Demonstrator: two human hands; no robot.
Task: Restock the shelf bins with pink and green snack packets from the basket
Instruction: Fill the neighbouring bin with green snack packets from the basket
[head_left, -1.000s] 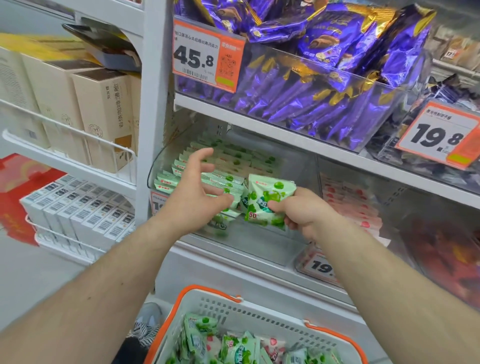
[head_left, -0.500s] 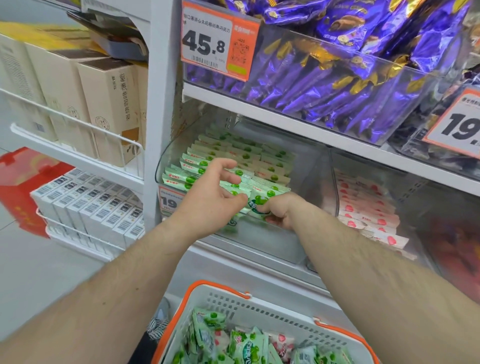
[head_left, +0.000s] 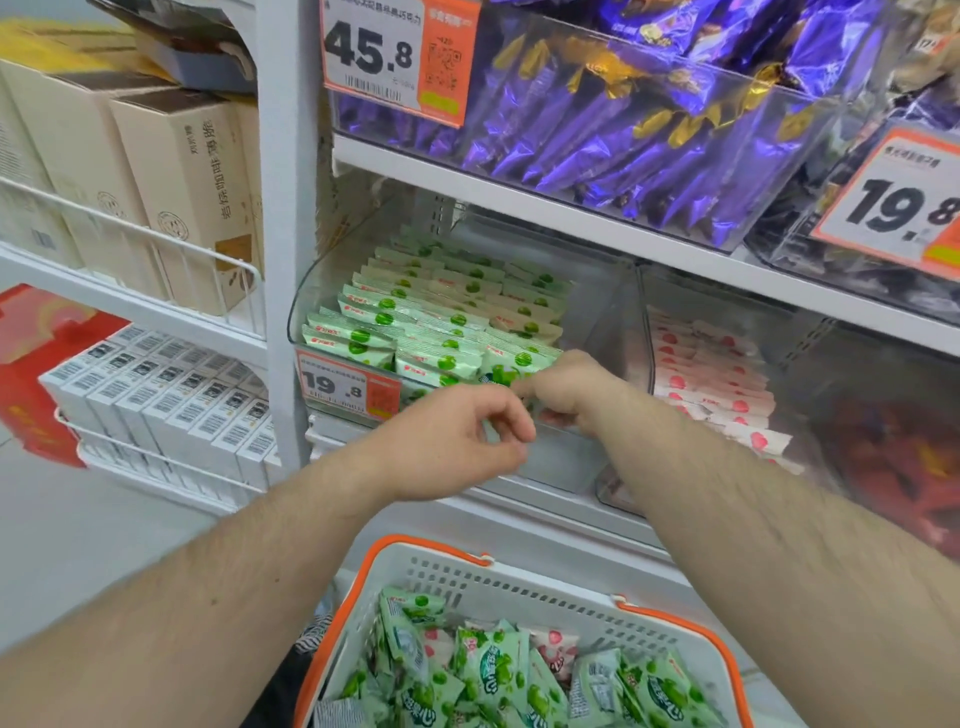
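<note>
In the head view, we see that the left hand (head_left: 457, 441) is no longer on the green packets: 0.5 s ago it rested on the front rows, and now it is drawn back, in front of the bin's front wall, with its fingers loosely curled and holding nothing. The right hand (head_left: 566, 389) is still at the front right corner of the clear bin (head_left: 311, 291). Its fingers are curled downward at the front edge, close to a green packet (head_left: 498, 371), but we cannot tell if they pinch it. This packet, held upright 1.0 s ago, now stands in the front row with the others.

The green packets in the bin stand on edge in about 3 columns. Their long axis runs left to right, and the rows go from the front wall toward the back of the shelf. The pink packets (head_left: 711, 379) lie in the neighbouring bin on the right, in the same way.

Below our arms is the white basket (head_left: 415, 577) with orange rim. In it, loose green and some pink packets (head_left: 493, 670) lie mixed and point in many directions.

On the green bin's front is a price tag (head_left: 345, 387) reading 19.8.
</note>
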